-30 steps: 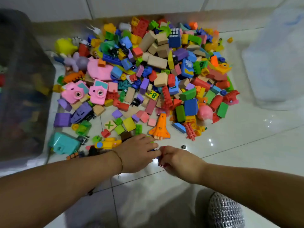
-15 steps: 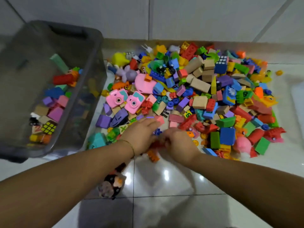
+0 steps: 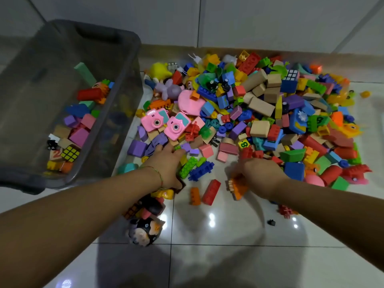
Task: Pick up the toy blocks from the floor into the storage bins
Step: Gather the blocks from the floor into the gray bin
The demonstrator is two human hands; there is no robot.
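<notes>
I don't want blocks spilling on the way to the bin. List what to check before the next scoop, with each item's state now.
1. Storage bin has room: ok, toys cover only its bottom.
2. Bin beside the pile of blocks: ok.
3. Left hand has a grip: not ok, fingers lie stretched on purple blocks.
4. Right hand has a grip: cannot tell, fingers hidden, hand blurred.
5. Strays gathered: not ok, red brick and orange brick lie apart from the pile, between the wrists.
</notes>
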